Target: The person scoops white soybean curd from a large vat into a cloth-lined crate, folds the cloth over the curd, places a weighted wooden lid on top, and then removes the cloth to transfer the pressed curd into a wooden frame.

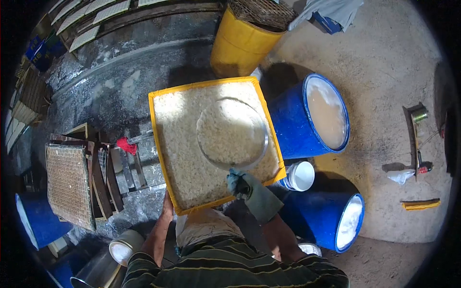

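Note:
In front of me is a square tray (176, 151) with yellow-wrapped edges, filled with a pale, grainy mass. My right hand (248, 192), in a worn grey-green glove with a bluish fingertip area, is closed at the near rim of a round pan-like vessel (267, 142). That vessel has a thin shiny rim and sits over the right part of the tray; the same pale mass shows inside its rim. My bare left hand (168, 207) is against the tray's near left corner. The tray's edge hides its fingers.
Blue drums (288, 122) with whitish contents and a white bucket (302, 176) stand at right. A yellow barrel (245, 43) is beyond the tray. Stacked frames (70, 180) and a red cloth (126, 145) lie left, on wet floor. Pale slabs (111, 12) line the far rack.

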Tool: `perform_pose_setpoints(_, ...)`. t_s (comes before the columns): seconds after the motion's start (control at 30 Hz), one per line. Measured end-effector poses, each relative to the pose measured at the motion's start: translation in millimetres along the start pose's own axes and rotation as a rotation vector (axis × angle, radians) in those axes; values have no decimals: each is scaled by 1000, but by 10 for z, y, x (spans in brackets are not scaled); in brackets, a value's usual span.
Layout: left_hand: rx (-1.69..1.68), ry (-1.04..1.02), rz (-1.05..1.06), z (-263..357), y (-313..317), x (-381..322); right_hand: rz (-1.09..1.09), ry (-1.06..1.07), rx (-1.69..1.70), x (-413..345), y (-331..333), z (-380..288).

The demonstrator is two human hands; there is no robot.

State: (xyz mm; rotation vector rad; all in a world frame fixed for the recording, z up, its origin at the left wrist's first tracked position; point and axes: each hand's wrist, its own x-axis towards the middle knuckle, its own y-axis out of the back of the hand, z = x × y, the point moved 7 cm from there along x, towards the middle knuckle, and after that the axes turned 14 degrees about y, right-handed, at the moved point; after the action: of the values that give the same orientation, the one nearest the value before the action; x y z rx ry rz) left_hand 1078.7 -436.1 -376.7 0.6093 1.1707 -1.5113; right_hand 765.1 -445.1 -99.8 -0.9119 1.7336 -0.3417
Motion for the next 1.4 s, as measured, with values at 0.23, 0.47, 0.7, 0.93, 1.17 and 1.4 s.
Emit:
perform_pose_setpoints(0.23,305,-16,104,153,120,-56,219,329,-138,70,420,-451)
perform_pose_setpoints(0.47,492,-94,204,439,401,124,632,1222,-373,-110,1440,-1657)
perform_pose_setpoints(0.7,1146,155,160,-149,-62,330,845,1230,-139,-2441,2965,-1300)
perform_pose_setpoints(0.93,2020,250,-92,-1538,-1684,305,1063,799,379,-3832,5752,1119)
perform_pose_setpoints(1.17,2201,-386,-905,-4267,-4700,-904,1706,448,439,-4525,8404,4363)
perform_pose_setpoints(1.4,2167,-1171,-966,-6136,-5463,-1715,1951,-130,91,-5031,9518,4853)
